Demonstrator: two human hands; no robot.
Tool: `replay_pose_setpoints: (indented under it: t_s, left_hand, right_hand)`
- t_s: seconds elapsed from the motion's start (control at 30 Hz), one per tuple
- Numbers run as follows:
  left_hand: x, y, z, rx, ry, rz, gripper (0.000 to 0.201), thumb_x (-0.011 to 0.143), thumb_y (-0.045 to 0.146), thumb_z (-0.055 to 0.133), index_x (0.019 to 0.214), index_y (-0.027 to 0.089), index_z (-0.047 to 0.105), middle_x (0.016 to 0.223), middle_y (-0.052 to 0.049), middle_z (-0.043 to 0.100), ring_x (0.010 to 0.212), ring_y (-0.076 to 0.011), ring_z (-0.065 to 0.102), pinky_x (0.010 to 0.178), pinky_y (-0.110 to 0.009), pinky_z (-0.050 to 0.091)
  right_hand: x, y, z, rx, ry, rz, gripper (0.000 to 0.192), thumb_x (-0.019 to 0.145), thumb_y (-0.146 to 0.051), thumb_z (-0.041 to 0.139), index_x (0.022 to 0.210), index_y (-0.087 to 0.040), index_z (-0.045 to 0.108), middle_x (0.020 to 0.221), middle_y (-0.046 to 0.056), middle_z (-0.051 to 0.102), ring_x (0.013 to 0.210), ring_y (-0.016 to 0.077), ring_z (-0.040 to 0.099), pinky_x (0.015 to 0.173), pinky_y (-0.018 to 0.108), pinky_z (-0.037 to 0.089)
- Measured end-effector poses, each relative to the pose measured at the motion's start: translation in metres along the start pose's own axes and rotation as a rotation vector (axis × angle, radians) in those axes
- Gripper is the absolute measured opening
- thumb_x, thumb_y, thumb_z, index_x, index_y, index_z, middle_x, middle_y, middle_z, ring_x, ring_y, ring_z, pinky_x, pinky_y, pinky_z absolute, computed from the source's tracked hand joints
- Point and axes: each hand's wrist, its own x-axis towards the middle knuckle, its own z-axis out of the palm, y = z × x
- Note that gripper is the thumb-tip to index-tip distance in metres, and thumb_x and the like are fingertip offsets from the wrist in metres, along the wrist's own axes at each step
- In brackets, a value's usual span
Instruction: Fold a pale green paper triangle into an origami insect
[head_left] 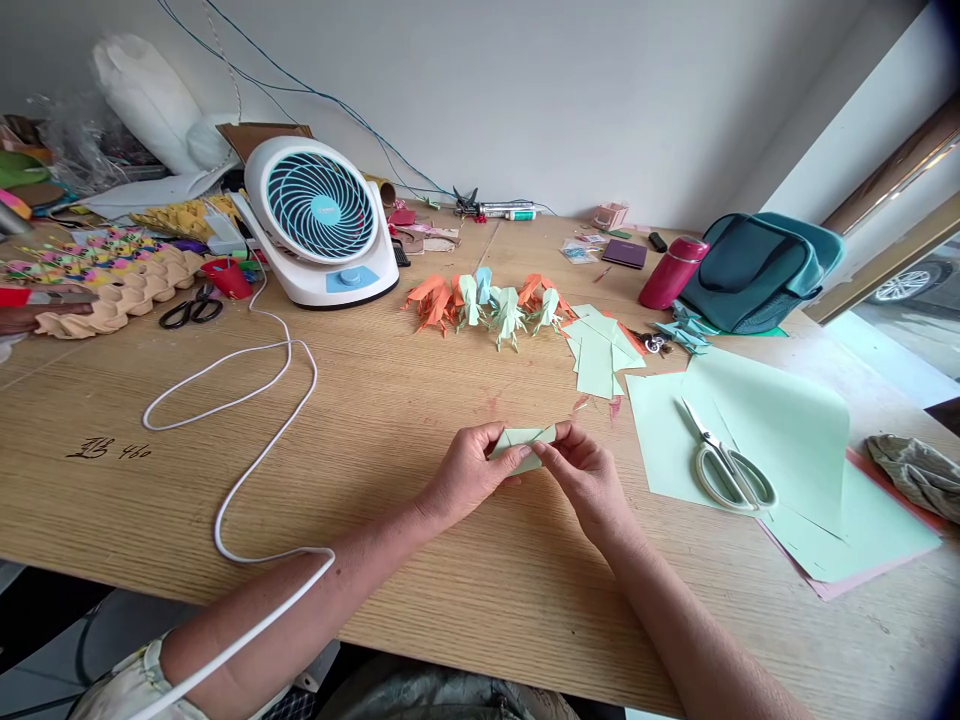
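Near the front middle of the wooden table, a small folded piece of light green paper (517, 438) is held between both hands. My left hand (472, 462) pinches its left side, with the thumb lying across the front. My right hand (585, 470) grips the right end between thumb and fingers. The fingers behind the paper are partly hidden. Beyond the hands stand several folded paper figures, among them a light green one (507, 316) and an orange one (431, 300). Cut light green paper pieces (596, 365) lie to their right.
White-handled scissors (731, 470) rest on green sheets (787, 420) at right. A fan (322, 215) stands at back left, and its white cable (225, 500) crosses the table and my left forearm. A red bottle (673, 272) and teal bag (757, 270) stand at back right.
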Motion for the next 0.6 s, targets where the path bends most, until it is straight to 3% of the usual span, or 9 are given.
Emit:
replay_pose_setpoints:
  t_s: [0.6]
  left_hand:
    - [-0.0009,-0.0034,0.0005,0.099,-0.009,0.073,0.027,0.081,0.04,0.066,0.075,0.015,0.058,0.069,0.002,0.051,0.064,-0.0103,0.051,0.054,-0.021,0.056]
  right_hand:
    - [0.0005,-0.0008,-0.0052,-0.01,-0.002,0.078,0.032,0.067,-0.045,0.084,0.067,-0.02,0.065,0.064,0.0,0.061,0.062,0.0141,0.054,0.062,0.028,0.045]
